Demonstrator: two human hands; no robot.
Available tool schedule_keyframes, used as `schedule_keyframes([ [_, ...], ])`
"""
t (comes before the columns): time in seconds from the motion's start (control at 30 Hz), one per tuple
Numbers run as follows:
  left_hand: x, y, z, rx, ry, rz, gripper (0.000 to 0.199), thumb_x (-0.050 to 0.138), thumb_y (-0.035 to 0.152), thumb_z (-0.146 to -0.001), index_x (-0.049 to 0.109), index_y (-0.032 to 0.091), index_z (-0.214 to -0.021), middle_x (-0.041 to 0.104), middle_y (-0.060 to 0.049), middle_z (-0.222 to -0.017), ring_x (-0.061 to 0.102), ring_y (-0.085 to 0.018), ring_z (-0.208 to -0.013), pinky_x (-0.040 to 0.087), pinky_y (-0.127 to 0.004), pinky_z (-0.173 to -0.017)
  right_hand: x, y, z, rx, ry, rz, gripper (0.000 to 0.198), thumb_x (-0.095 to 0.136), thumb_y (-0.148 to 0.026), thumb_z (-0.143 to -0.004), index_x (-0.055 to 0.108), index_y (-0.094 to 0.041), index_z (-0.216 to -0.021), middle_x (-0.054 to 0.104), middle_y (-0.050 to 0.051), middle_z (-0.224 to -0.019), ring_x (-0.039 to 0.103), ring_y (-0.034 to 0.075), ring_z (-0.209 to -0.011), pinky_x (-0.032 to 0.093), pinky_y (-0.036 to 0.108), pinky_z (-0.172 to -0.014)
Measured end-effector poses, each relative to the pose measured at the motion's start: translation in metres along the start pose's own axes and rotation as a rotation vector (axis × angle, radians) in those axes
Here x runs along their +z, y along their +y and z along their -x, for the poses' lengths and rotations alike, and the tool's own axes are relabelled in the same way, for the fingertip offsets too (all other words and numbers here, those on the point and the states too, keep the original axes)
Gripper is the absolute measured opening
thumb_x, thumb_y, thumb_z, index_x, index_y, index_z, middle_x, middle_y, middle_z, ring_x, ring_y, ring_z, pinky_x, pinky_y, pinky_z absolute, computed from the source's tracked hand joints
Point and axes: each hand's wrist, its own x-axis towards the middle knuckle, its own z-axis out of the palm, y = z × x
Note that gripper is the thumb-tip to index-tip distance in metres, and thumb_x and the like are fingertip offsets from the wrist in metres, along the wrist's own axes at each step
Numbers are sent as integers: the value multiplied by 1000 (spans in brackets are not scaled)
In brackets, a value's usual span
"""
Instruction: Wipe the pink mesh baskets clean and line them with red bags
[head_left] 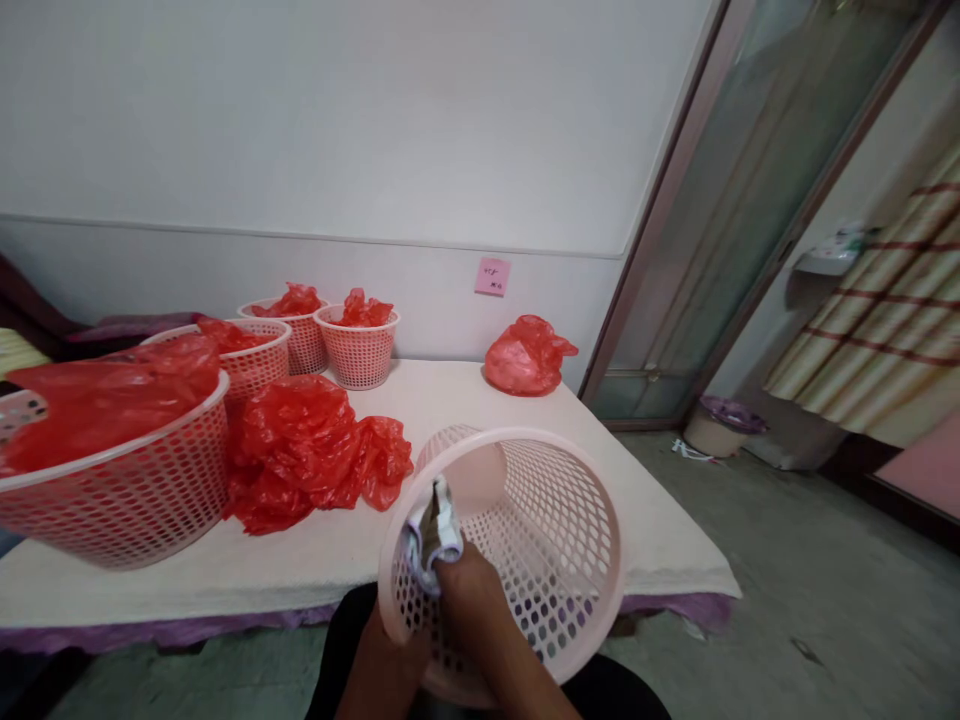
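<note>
- I'm watching through the head camera, and the round pale pink basket of perforated plastic [562, 485] tilts over the near edge of the long table covered in white cloth [442, 385], mouth towards me.
- Left hand [399, 640] now: it's wrapped round the lower-left part of the basket's rim, a narrow grip, partly in shadow.
- And here's the right hand [469, 585], reaching inside the basket, fingers closed on a folded white-and-lilac cloth [448, 535] against the left wall.
- Just left of the basket, a crumpled pile of shiny red plastic bags [300, 455] lies loose.
- Over at the near-left corner stands a wide pale pink perforated basket with red plastic inside [135, 510]; three similar pale pink baskets [360, 355] line up behind it towards the far edge.
- Near the far-right corner sits a bunched red plastic bag [527, 360], below a pink paper note [492, 276] on the wall.
</note>
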Motion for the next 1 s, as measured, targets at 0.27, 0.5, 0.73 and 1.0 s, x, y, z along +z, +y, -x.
schedule_keyframes([
  [0.27,-3,8,14,133,-111,-57,58,50,18,-66,57,14,-123,66,-11,-123,58,-28,-118,40,-43,-107,2,53,-42,154,-8,118,40,47,-18,-84,59,-15,-123,67,16,-109,64,27,-101,48,35,-86],
  [0.5,-7,24,2,186,-20,-74,49,49,30,-80,53,14,-126,61,-13,-127,51,-28,-127,33,-45,-111,12,30,-21,-53,-82,188,61,49,-11,-74,50,-29,-132,53,10,-133,61,25,-109,48,33,-87],
  [0.73,-5,41,-2,327,-50,-166,41,43,27,-84,52,17,-123,58,-10,-124,50,-25,-123,31,-44,-111,-13,48,-26,46,-106,338,48,45,-6,-75,62,-17,-119,62,18,-117,64,28,-98,48,36,-81],
  [1.0,-12,56,-22,282,10,-125,39,45,27,-82,55,17,-118,61,-10,-113,56,-27,-112,38,-44,-102,-30,-4,35,-236,-118,86,54,52,-13,-78,54,-31,-129,63,7,-122,63,22,-101,47,29,-83],
])
